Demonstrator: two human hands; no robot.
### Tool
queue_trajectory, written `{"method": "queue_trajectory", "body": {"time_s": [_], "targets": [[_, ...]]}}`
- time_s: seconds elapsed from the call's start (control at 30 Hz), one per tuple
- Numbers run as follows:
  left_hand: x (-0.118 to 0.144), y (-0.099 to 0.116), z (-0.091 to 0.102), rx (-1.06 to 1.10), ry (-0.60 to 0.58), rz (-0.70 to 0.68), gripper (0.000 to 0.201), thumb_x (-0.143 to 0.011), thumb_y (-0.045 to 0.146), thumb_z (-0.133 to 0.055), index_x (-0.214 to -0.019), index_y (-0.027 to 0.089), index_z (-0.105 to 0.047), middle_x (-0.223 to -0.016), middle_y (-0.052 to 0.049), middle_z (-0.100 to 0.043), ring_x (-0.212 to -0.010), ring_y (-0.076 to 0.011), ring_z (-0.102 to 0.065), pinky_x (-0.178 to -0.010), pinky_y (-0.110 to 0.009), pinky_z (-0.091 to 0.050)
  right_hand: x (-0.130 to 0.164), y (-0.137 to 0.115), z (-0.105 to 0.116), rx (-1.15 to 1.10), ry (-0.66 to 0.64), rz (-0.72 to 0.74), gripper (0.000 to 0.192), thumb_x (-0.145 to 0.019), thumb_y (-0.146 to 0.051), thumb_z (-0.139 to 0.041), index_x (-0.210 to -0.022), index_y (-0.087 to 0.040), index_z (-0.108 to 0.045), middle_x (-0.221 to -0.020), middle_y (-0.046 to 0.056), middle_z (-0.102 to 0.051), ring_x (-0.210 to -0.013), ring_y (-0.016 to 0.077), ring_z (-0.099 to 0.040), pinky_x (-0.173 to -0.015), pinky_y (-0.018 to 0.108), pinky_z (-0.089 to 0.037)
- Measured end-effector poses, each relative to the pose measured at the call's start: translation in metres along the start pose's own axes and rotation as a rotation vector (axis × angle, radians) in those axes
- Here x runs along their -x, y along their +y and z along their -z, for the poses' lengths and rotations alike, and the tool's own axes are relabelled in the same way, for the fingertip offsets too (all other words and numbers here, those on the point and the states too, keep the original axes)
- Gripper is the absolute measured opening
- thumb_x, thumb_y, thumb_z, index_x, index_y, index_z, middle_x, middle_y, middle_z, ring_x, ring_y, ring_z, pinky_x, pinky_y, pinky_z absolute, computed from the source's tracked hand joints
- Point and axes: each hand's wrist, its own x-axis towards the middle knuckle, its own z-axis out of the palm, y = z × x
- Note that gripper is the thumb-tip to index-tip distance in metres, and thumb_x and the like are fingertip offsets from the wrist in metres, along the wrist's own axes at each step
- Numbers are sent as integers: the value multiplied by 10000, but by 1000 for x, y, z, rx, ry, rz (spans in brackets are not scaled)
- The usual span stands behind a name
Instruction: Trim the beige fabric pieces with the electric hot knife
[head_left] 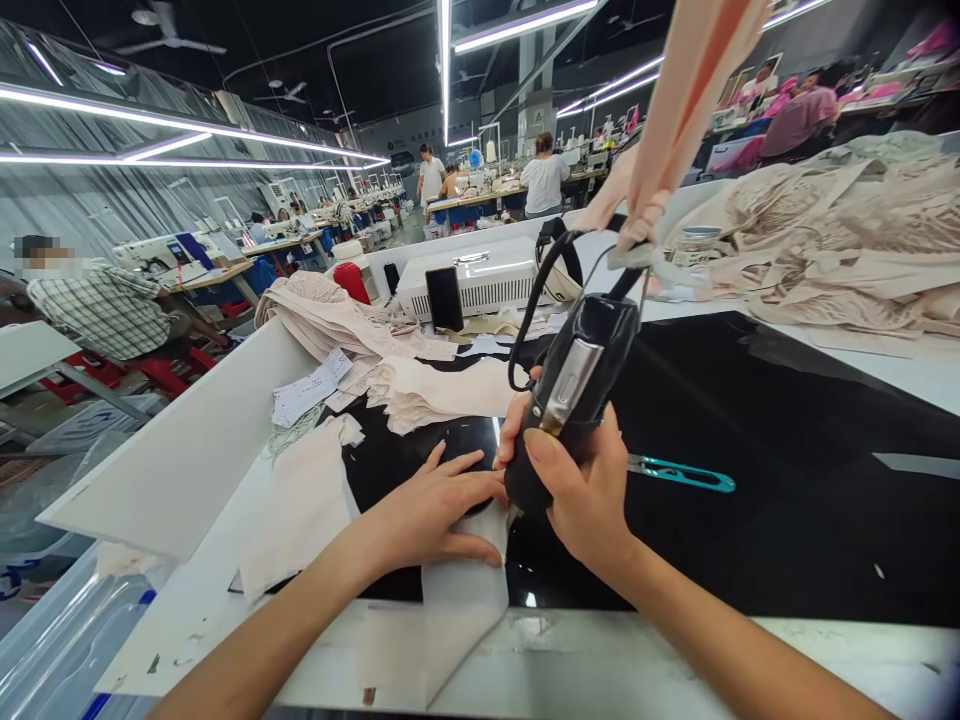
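Note:
My right hand is wrapped round a black corded hand tool with a silver plate on its side. The tool is tilted, its lower end down by the cloth, and a knotted peach fabric strip runs up from its top. Fingers spread, my left hand lies flat on a pale cloth strip, its fingertips close to the tool's lower end. That strip hangs toward the table's front edge. A shiny dark disc is partly covered by my left fingers. Where the tool meets the cloth is hidden.
Teal thread snips lie right of my hand on the black board. Beige cloth pieces are stacked behind, before a phone and a white vented box. Beige garments heap at right. Co-workers sit beyond.

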Motion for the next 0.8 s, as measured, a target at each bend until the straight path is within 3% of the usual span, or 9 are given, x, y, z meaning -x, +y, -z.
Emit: {"method": "queue_trajectory", "body": {"time_s": [0.27,0.47,0.63,0.73,0.8], "targets": [[0,1,2,21,-18,34,662,-1019,485,-1005,-1601,322,-736,-1847,-148,-596,-1818,-475,-408,-1439,-926,-123,2,-7,-3,-65,-16,-35,356,-990,-502,-972,-1150,-293,-732,-936,-23,-830,-640,174,-772,-648,320,-715],[1,-5,-2,-6,19,-12,790,-1042,499,-980,-1743,350,-649,-1838,-145,-608,-1805,-481,-430,-1452,-903,-174,10,-8,-3,-57,-11,-46,474,-964,-627,-1005,-1219,-308,-764,-983,-2,-854,-745,189,-810,-763,348,-743],[-1,-9,-7,-38,20,-39,819,-1067,506,-953,-1784,326,-600,-1825,-169,-618,-1783,-464,-474,-1447,-898,-213,15,-3,-2,-33,-33,-56,387,-1008,-556,-969,-1213,-305,-758,-1002,1,-857,-775,190,-815,-805,367,-754],[0,-9,-7,-76,70,-85,812,-1047,518,-967,-1749,278,-637,-1798,-198,-640,-1788,-473,-463,-1432,-900,-267,14,-3,-1,-15,-42,-39,349,-1015,-506,-954,-1212,-299,-755,-1004,4,-842,-790,194,-811,-815,378,-754],[6,-4,-8,-116,158,-106,781,-1035,502,-982,-1706,258,-666,-1784,-199,-650,-1778,-453,-482,-1432,-838,-355,12,-5,-1,-7,-41,-22,348,-1009,-490,-959,-1206,-295,-750,-984,0,-825,-792,201,-805,-782,368,-749]]}}
